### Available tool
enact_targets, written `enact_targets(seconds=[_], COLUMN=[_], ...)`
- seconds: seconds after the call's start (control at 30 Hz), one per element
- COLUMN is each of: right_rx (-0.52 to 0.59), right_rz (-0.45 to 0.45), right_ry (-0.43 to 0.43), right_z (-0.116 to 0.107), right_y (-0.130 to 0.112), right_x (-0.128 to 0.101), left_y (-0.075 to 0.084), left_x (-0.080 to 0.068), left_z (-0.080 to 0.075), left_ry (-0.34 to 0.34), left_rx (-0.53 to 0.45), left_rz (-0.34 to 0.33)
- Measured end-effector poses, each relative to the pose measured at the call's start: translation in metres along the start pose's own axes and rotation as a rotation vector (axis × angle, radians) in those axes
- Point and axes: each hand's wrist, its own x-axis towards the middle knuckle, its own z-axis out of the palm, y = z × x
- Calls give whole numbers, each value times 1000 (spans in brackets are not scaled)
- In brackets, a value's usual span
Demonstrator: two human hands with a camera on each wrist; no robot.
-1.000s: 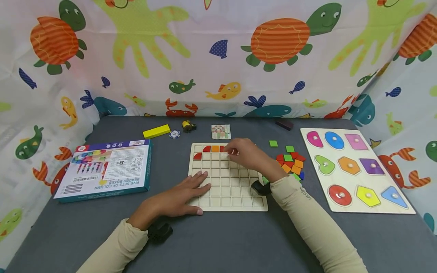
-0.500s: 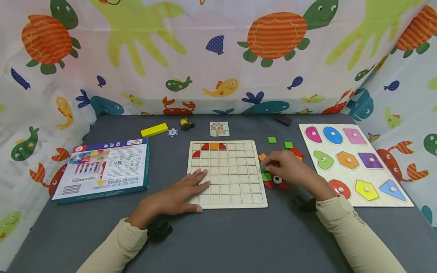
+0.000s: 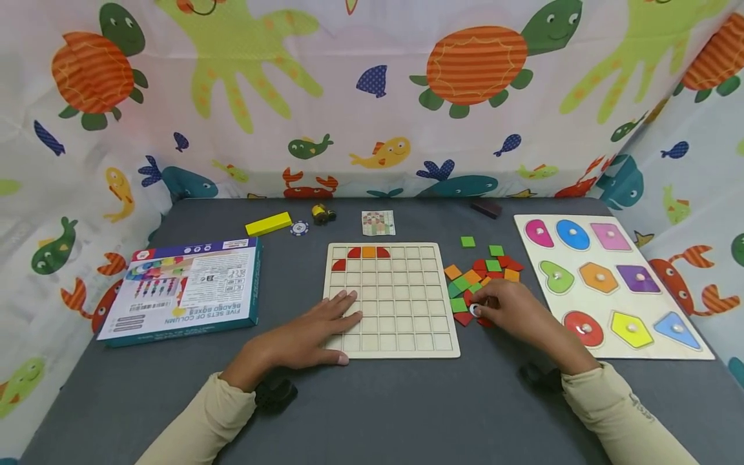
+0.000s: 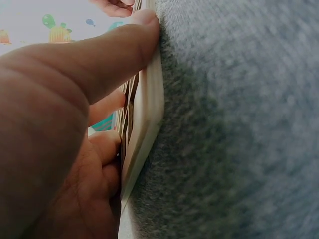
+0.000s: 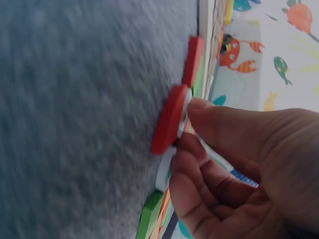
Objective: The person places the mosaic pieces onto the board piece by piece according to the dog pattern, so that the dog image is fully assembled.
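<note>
The left hand (image 3: pixel 302 336) lies flat, fingers straight, on the grid board's (image 3: pixel 401 323) near-left corner. The right hand (image 3: pixel 514 310) seems to pinch a red tile (image 5: pixel 169 119) with a white spot, at the near edge of the tile pile (image 3: pixel 479 274) beside the board. Farther off lies a pattern card (image 3: pixel 378 223).

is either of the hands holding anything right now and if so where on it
The right hand pinches a red tile with a white eye at its edge. The left hand holds nothing, lying flat on the grid board.

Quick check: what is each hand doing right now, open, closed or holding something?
Left hand: open, fingers flat on the pale wooden grid board.
Right hand: fingertips pinching a red round-edged tile with a white eye spot in the loose tile pile.
</note>
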Motion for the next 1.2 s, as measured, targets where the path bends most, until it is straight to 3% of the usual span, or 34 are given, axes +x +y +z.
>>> enact_targets(seconds=[0.33, 0.53, 0.97, 1.2], right_rx=[6, 39, 96, 114], right_rz=[-37, -45, -103, -123], right_ry=[-46, -92, -163, -116], right_z=[4, 3, -13, -14], right_y=[-2, 0, 6, 5], right_x=[-3, -5, -5, 5], left_y=[2, 0, 1, 1], left_x=[-2, -3, -2, -1], left_z=[0, 3, 0, 1], left_ry=[-8, -11, -3, -9], left_rx=[-24, -23, -18, -11], left_rz=[5, -25, -20, -22])
